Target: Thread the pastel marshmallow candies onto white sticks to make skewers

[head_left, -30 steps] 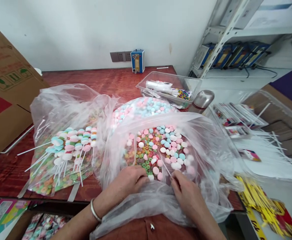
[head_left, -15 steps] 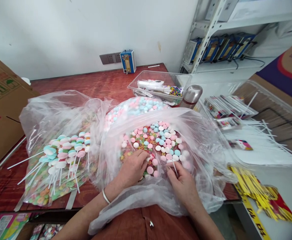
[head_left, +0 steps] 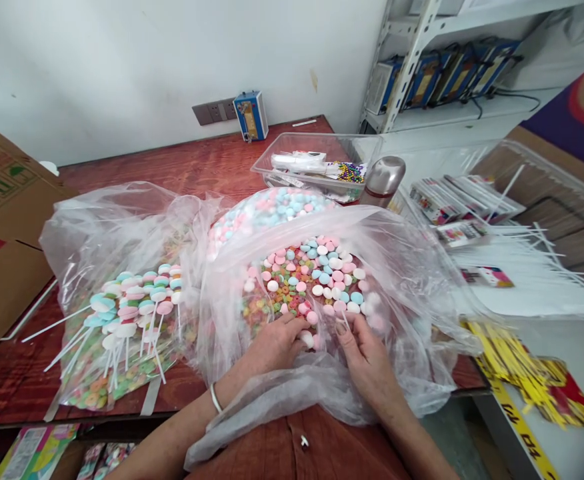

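An open clear plastic bag (head_left: 392, 257) lies before me with pink, white and blue button-shaped candies (head_left: 337, 275) and small ring candies (head_left: 285, 283) in it. My left hand (head_left: 277, 345), wearing a white bracelet, is inside the bag mouth with its fingers closed on a white candy (head_left: 306, 339). My right hand (head_left: 367, 350) pinches a thin white stick (head_left: 343, 322), its lower part hidden by the fingers. To the left, several candy lollipops (head_left: 135, 297) with white sticks lie on a bag of ring candies (head_left: 95, 387).
A clear tray (head_left: 292, 143) of packets and a metal-capped flask (head_left: 385, 180) stand behind the bag. Many white sticks (head_left: 527, 267) lie at right, with yellow ties (head_left: 512, 373) nearer. A cardboard box (head_left: 7, 227) is at left, a shelf (head_left: 412, 73) at back right.
My left hand has drawn back toward me, lower in the bag, and a white candy now shows at its fingertips. My right hand keeps the stick nearly in place. The view has shifted slightly.
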The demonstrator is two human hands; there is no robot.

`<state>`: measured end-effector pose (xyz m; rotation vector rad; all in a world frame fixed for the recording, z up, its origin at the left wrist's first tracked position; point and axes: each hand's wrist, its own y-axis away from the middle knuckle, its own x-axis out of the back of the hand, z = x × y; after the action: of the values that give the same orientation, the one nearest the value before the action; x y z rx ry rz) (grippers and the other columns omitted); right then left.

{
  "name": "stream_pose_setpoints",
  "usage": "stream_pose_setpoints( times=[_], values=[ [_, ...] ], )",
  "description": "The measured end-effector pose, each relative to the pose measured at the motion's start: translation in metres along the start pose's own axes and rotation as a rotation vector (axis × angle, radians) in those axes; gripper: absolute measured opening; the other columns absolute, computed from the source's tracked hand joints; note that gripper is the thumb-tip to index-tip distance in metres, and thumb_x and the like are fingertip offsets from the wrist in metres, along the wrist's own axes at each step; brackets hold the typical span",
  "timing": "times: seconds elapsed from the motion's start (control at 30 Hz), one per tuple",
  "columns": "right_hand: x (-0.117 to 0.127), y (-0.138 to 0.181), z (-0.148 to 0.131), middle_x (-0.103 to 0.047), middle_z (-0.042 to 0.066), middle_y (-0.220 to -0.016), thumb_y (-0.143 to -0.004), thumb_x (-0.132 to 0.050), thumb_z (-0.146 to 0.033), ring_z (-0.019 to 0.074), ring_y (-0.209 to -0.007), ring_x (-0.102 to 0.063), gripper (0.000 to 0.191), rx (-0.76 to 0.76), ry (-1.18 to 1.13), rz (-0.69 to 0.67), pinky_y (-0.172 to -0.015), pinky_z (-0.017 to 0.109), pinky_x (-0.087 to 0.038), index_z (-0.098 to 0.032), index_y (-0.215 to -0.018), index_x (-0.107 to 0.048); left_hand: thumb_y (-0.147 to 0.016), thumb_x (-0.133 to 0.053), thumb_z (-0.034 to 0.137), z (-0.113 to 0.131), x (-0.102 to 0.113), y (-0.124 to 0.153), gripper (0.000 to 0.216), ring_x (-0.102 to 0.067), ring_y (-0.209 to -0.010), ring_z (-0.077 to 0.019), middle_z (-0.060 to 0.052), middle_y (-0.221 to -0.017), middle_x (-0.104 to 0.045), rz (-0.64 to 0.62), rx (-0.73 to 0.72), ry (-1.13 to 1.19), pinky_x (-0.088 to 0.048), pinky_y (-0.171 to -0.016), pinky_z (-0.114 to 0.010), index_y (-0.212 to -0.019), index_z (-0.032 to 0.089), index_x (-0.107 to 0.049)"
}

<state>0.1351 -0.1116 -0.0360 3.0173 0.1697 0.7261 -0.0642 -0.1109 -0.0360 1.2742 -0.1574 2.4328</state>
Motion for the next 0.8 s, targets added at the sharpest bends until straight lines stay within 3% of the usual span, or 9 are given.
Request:
stream_pose_setpoints(
  times=[0.07, 0.17, 0.3, 0.4, 0.47, 0.67, 0.8],
  values=[
    [0.001, 0.002, 0.001, -0.069, 0.006, -0.097, -0.099, -0.038, -0.041, 0.0211, -0.087, -0.064, 0.036, 0.002, -0.003, 0.061, -0.074, 0.03, -0.049, -0.019, -0.121, -0.057, -0.082, -0.057, 0.011, 0.0, -0.004, 0.001, 0.022, -0.061, -0.092, -0.0205, -0.006, -0.097, -0.064, -0.011, 0.002, -0.001, -0.05, -0.078, -0.03, -0.101, 0.02, -0.066],
    [0.004, 0.007, 0.001, -0.069, 0.007, -0.097, -0.1, -0.036, -0.036, 0.0213, -0.089, -0.064, 0.033, 0.069, 0.032, 0.119, -0.077, 0.03, -0.049, -0.019, -0.112, -0.061, -0.079, -0.057, 0.01, 0.003, -0.005, 0.003, 0.017, -0.06, -0.083, -0.0174, -0.006, -0.095, -0.063, 0.069, 0.036, 0.09, -0.049, -0.073, -0.027, -0.092, 0.019, -0.065],
    [0.006, 0.011, -0.008, -0.071, 0.005, -0.091, -0.099, -0.042, -0.033, 0.0195, -0.081, -0.065, 0.029, 0.185, 0.039, 0.044, -0.071, 0.027, -0.049, -0.02, -0.105, -0.066, -0.08, -0.06, 0.019, 0.014, 0.004, -0.002, 0.014, -0.06, -0.071, -0.0139, -0.004, -0.085, -0.065, 0.201, 0.236, 0.557, -0.048, -0.063, -0.024, -0.094, 0.016, -0.06],
    [0.002, 0.009, -0.016, -0.072, 0.004, -0.092, -0.097, -0.047, -0.033, 0.0187, -0.079, -0.066, 0.026, 0.223, 0.015, 0.008, -0.069, 0.026, -0.049, -0.021, -0.109, -0.066, -0.08, -0.066, 0.026, 0.024, 0.011, -0.011, 0.022, -0.063, -0.072, -0.0146, -0.004, -0.081, -0.066, 0.154, 0.286, 0.938, -0.05, -0.065, -0.025, -0.097, 0.015, -0.058],
    [-0.003, 0.003, -0.02, -0.071, 0.003, -0.089, -0.095, -0.049, -0.03, 0.0181, -0.078, -0.065, 0.022, 0.233, 0.001, 0.023, -0.069, 0.025, -0.049, -0.02, -0.103, -0.067, -0.078, -0.071, 0.027, 0.03, 0.013, -0.015, 0.029, -0.064, -0.074, -0.0148, -0.005, -0.084, -0.068, 0.115, 0.267, 1.075, -0.05, -0.067, -0.025, -0.101, 0.015, -0.06],
    [-0.006, -0.017, -0.024, -0.068, 0.002, -0.085, -0.095, -0.05, -0.032, 0.017, -0.075, -0.063, 0.018, 0.174, 0.021, 0.048, -0.069, 0.025, -0.049, -0.02, -0.094, -0.063, -0.077, -0.076, 0.038, 0.032, 0.01, -0.019, 0.043, -0.067, -0.073, -0.0161, -0.007, -0.085, -0.072, 0.078, 0.32, 1.257, -0.052, -0.066, -0.026, -0.11, 0.013, -0.067],
    [0.0, -0.014, -0.02, -0.071, 0.009, -0.106, -0.099, -0.039, -0.035, 0.0216, -0.095, -0.066, 0.03, 0.201, 0.09, 0.041, -0.081, 0.03, -0.051, -0.02, -0.11, -0.063, -0.072, -0.081, 0.04, 0.025, 0.011, -0.027, 0.042, -0.07, -0.081, -0.0178, -0.008, -0.091, -0.073, 0.257, 0.414, 1.342, -0.057, -0.074, -0.028, -0.102, 0.013, -0.07]
  ],
)
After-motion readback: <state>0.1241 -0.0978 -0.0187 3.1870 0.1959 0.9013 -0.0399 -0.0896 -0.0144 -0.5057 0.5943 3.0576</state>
